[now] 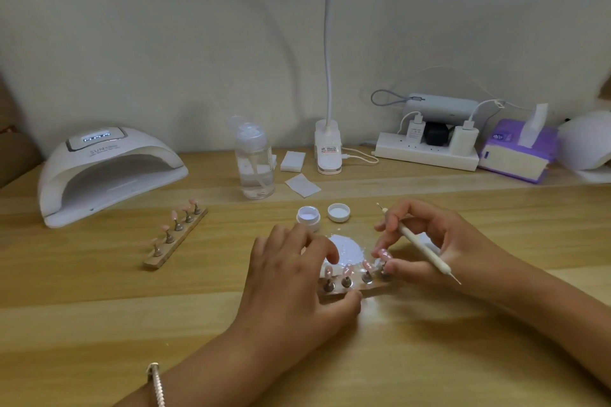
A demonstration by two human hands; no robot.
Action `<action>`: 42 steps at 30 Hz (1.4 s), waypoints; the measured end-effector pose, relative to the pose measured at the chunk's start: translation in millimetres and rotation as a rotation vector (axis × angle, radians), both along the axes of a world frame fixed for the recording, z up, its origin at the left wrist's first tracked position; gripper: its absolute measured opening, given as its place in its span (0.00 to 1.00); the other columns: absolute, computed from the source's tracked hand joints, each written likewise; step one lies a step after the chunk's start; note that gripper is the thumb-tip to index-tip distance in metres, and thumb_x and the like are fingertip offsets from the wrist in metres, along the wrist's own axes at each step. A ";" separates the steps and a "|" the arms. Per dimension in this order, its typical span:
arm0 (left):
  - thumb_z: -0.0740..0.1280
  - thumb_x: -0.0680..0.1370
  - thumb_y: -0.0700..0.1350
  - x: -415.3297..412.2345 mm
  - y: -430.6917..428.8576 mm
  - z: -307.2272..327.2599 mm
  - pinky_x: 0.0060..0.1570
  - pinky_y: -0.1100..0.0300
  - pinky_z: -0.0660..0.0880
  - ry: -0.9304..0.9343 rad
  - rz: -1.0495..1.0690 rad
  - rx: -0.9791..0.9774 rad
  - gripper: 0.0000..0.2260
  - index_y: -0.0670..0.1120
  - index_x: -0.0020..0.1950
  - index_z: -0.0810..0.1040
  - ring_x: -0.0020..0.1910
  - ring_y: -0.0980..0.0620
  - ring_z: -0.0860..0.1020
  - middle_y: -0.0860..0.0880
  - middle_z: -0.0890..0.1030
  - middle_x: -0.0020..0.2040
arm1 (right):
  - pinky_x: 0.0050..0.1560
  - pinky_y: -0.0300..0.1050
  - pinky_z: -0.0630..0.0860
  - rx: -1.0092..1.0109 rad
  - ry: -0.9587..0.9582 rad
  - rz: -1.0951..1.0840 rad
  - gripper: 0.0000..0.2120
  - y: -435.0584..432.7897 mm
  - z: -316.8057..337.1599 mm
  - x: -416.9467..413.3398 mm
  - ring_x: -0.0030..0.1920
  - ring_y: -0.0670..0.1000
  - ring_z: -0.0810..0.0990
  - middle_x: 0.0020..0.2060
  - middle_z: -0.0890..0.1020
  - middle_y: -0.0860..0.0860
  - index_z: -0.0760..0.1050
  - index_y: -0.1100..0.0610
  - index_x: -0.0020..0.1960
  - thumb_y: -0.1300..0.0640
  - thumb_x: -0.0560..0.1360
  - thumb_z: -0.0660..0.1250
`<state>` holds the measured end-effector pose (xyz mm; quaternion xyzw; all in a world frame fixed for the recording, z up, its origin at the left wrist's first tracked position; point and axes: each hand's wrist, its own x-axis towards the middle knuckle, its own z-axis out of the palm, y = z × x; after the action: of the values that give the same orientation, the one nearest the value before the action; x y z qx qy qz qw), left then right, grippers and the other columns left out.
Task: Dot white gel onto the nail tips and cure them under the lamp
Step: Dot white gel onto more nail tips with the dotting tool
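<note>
A wooden strip (344, 292) with several pink nail tips (347, 271) on metal stands lies in front of me. My left hand (291, 277) holds the strip's left end, thumb at its near edge. My right hand (426, 241) grips a white dotting pen (420, 243) while its fingertips pinch the rightmost nail tip (383, 254). Behind the strip lies a white gel patch on a palette (347, 246). An open white gel jar (308, 216) and its lid (339, 211) stand beyond. The white curing lamp (105, 172) sits at the far left.
A second wooden strip with nail tips (175, 235) lies in front of the lamp. A clear pump bottle (254, 162), cotton pads (292, 161), a clip desk lamp (328, 149), a power strip (426, 150) and a purple tissue pack (519, 150) line the back.
</note>
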<state>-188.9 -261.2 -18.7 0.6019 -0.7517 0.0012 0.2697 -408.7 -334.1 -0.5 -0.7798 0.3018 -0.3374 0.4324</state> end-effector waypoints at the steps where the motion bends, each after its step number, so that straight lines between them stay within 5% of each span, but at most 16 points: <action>1: 0.61 0.68 0.67 0.7 -0.5 -0.7 0.52 0.62 0.56 0.003 -0.001 0.000 0.17 0.59 0.49 0.75 0.51 0.58 0.65 0.62 0.69 0.47 | 0.54 0.35 0.76 -0.001 0.000 0.001 0.17 -0.7 0.0 -1.0 0.53 0.53 0.83 0.44 0.86 0.53 0.73 0.58 0.51 0.64 0.68 0.77; 7: 0.61 0.67 0.66 2.4 -2.6 -4.3 0.51 0.62 0.57 0.018 0.002 -0.011 0.16 0.58 0.44 0.78 0.48 0.58 0.65 0.61 0.69 0.44 | 0.58 0.35 0.75 -0.027 0.071 0.037 0.17 -4.4 -5.0 -4.8 0.57 0.53 0.82 0.46 0.86 0.53 0.73 0.55 0.51 0.64 0.69 0.78; 11: 0.61 0.67 0.66 3.4 -3.6 -5.6 0.51 0.64 0.55 0.023 -0.002 0.000 0.16 0.58 0.44 0.77 0.48 0.59 0.63 0.62 0.68 0.44 | 0.58 0.35 0.74 -0.016 0.073 0.056 0.13 -6.6 1.1 -8.8 0.60 0.49 0.81 0.49 0.86 0.50 0.76 0.49 0.51 0.53 0.72 0.77; 13: 0.61 0.67 0.66 4.2 -4.4 -5.8 0.51 0.65 0.55 0.031 -0.014 0.018 0.15 0.58 0.44 0.77 0.48 0.60 0.64 0.62 0.68 0.44 | 0.56 0.39 0.77 -0.081 0.089 -0.043 0.08 -10.2 3.7 -10.6 0.57 0.46 0.82 0.49 0.85 0.47 0.77 0.47 0.50 0.44 0.76 0.68; 17: 0.63 0.67 0.65 4.9 -5.0 -5.5 0.53 0.67 0.56 0.053 -0.058 0.043 0.14 0.58 0.44 0.77 0.49 0.62 0.64 0.62 0.69 0.45 | 0.51 0.45 0.68 -0.561 0.504 -0.314 0.24 -24.5 2.9 -21.0 0.51 0.46 0.76 0.47 0.80 0.41 0.74 0.45 0.54 0.32 0.77 0.47; 25: 0.68 0.66 0.61 3.0 -0.6 -2.1 0.53 0.69 0.58 0.074 -0.189 0.066 0.11 0.56 0.41 0.78 0.52 0.62 0.68 0.61 0.71 0.42 | 0.54 0.37 0.62 -0.916 0.670 -0.174 0.09 -21.3 -8.8 -14.2 0.55 0.46 0.73 0.50 0.81 0.46 0.78 0.50 0.55 0.52 0.75 0.68; 29: 0.70 0.66 0.60 2.9 0.0 -1.2 0.54 0.69 0.58 0.080 -0.216 0.075 0.10 0.56 0.41 0.79 0.51 0.60 0.69 0.60 0.71 0.43 | 0.52 0.38 0.65 -0.916 0.664 -0.190 0.22 -20.6 -11.5 -13.2 0.54 0.49 0.76 0.47 0.83 0.48 0.81 0.52 0.53 0.69 0.63 0.78; 38: 0.70 0.66 0.60 1.8 1.0 -0.1 0.55 0.63 0.62 0.072 -0.275 0.082 0.11 0.56 0.41 0.79 0.50 0.57 0.71 0.60 0.73 0.43 | 0.50 0.50 0.79 -1.010 0.584 -0.150 0.15 -17.4 -12.5 -5.1 0.48 0.54 0.84 0.42 0.85 0.49 0.84 0.53 0.48 0.66 0.65 0.80; 42: 0.71 0.66 0.60 1.7 0.6 0.0 0.55 0.63 0.63 0.068 -0.276 0.079 0.10 0.56 0.41 0.79 0.50 0.57 0.71 0.60 0.73 0.43 | 0.51 0.47 0.77 -1.024 0.585 -0.161 0.15 -18.9 -14.9 -6.0 0.48 0.53 0.84 0.42 0.85 0.48 0.85 0.52 0.48 0.65 0.65 0.80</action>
<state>-187.3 -260.6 -18.8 0.5028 -0.8171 -0.0860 0.2688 -414.6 -352.9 -15.4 -0.9244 0.2652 -0.2428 -0.1270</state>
